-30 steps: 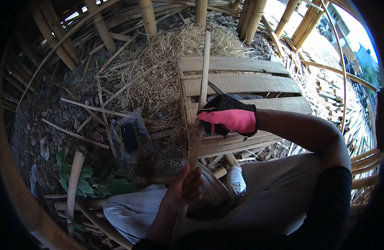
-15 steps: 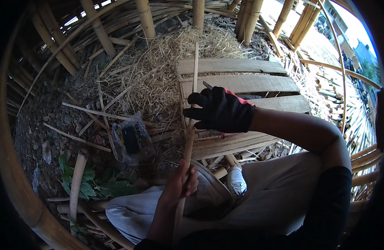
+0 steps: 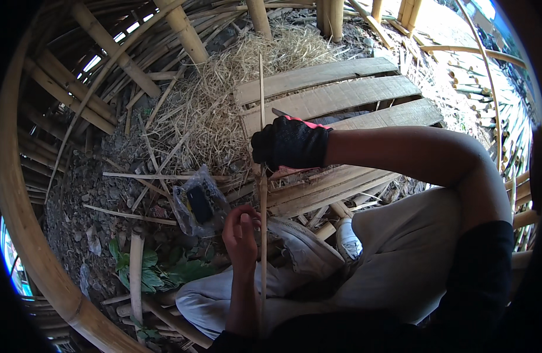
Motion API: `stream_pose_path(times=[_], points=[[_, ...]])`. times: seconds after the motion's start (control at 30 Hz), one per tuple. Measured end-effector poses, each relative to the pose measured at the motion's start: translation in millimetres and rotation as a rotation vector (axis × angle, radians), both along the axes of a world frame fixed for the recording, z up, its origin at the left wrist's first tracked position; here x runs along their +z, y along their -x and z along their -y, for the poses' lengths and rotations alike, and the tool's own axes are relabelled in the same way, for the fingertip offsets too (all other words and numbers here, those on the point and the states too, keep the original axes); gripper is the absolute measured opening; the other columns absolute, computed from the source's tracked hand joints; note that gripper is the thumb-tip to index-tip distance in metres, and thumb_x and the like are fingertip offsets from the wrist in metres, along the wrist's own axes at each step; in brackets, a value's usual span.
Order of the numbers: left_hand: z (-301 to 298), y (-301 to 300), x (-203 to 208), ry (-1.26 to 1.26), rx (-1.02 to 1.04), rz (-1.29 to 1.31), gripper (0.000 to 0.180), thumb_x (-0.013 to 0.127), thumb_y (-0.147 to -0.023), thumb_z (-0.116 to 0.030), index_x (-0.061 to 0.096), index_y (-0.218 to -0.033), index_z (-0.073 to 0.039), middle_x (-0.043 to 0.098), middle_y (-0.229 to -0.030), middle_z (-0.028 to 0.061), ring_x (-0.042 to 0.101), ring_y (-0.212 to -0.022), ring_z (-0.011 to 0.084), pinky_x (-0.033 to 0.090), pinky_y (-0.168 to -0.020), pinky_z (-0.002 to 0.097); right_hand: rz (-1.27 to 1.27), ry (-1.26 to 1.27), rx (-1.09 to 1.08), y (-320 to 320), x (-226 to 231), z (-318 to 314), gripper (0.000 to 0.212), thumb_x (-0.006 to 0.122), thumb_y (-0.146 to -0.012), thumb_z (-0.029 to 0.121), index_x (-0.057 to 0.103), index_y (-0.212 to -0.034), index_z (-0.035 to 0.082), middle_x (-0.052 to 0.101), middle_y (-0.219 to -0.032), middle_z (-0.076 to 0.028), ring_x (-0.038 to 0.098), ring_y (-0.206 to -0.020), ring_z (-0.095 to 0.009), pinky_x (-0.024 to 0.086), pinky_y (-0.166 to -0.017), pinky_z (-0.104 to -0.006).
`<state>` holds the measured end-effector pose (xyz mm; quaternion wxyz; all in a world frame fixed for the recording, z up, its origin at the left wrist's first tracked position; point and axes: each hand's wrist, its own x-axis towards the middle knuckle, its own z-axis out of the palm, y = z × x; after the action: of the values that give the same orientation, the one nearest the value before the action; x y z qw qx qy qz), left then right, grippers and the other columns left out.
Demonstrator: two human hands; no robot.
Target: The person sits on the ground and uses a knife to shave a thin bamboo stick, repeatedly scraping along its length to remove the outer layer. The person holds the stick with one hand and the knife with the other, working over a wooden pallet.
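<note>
One long bamboo strip (image 3: 263,235) here, lower end in over the grey trousers (image 3: 400,253), probably braced against the body for steadiness. Just beside it, left hand (image 3: 241,229), bare, fingers half curled around nothing; contact with the strip, cannot tell. Farther up, right hand (image 3: 291,144) in a black-and-pink glove, fingers clenched across the strip, seemingly for firm control, right over the left edge of the slatted wooden pallet (image 3: 353,94). Dark blade (image 3: 278,112) poking out above the fist, handle hidden!

Now the surroundings, near ones first: white shoe (image 3: 348,238) by the pallet's near edge, crowding the space there. Clear plastic bag (image 3: 184,212) near the left fingers, dark oblong device (image 3: 200,203) inside. Pallet's near left corner close to the strip, quite an obstacle. Past the far left corner, loose straw (image 3: 206,112); farthest off, bamboo posts (image 3: 184,32) hemming everything in.
</note>
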<state>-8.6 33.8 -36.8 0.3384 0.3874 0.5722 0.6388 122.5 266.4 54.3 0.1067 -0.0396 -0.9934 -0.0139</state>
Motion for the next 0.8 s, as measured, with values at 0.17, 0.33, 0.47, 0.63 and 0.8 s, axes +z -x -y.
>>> stream_pose_path(times=[0.17, 0.33, 0.47, 0.63, 0.8], points=[[-8, 1, -6, 0.028, -0.095, 0.08, 0.036, 0.05, -0.106, -0.032, 0.062, -0.116, 0.001, 0.067, -0.104, 0.0111, 0.065, -0.089, 0.0152, 0.052, -0.073, 0.0286, -0.009, 0.018, -0.01, 2, 2, 2, 0.025, 0.069, -0.08, 0.025, 0.074, -0.104, 0.019, 0.067, -0.103, -0.003, 0.07, -0.091, -0.027, 0.058, -0.073, -0.0405], [-21, 6, 1, -0.024, -0.046, 0.047, 0.039, 0.049, -0.106, -0.032, 0.063, -0.122, 0.002, 0.068, -0.109, 0.0115, 0.065, -0.091, 0.0155, 0.052, -0.074, 0.0275, -0.012, 0.063, -0.014, 1, 3, 2, 0.023, 0.068, -0.079, 0.025, 0.072, -0.1, 0.016, 0.067, -0.1, -0.007, 0.07, -0.09, -0.03, 0.058, -0.073, -0.0422], [-43, 15, 12, -0.046, -0.064, -0.291, 0.034, 0.054, -0.104, -0.024, 0.064, -0.122, 0.003, 0.068, -0.109, 0.0104, 0.065, -0.093, 0.0154, 0.052, -0.072, 0.0283, -0.075, 0.064, 0.011, -3, 0, 3, 0.024, 0.068, -0.078, 0.025, 0.072, -0.099, 0.013, 0.067, -0.098, -0.01, 0.07, -0.089, -0.031, 0.058, -0.073, -0.0429], [-62, 5, 51, -0.023, -0.003, -0.607, 0.025, 0.067, -0.093, -0.013, 0.071, -0.113, 0.0, 0.07, -0.103, 0.0114, 0.068, -0.087, 0.0172, 0.053, -0.073, 0.0296, 0.006, 0.023, -0.079, -6, 8, 9, 0.018, 0.067, -0.081, 0.024, 0.072, -0.097, 0.019, 0.068, -0.102, -0.003, 0.071, -0.09, -0.029, 0.059, -0.075, -0.0411], [-72, 5, 62, -0.092, 0.034, -0.717, 0.018, 0.075, -0.084, -0.006, 0.075, -0.1, 0.002, 0.072, -0.089, 0.0128, 0.07, -0.075, 0.0191, 0.054, -0.071, 0.0297, -0.004, 0.06, -0.071, -4, 4, 8, 0.016, 0.069, -0.079, 0.025, 0.073, -0.093, 0.018, 0.069, -0.098, -0.004, 0.072, -0.088, -0.03, 0.059, -0.072, -0.0413]])
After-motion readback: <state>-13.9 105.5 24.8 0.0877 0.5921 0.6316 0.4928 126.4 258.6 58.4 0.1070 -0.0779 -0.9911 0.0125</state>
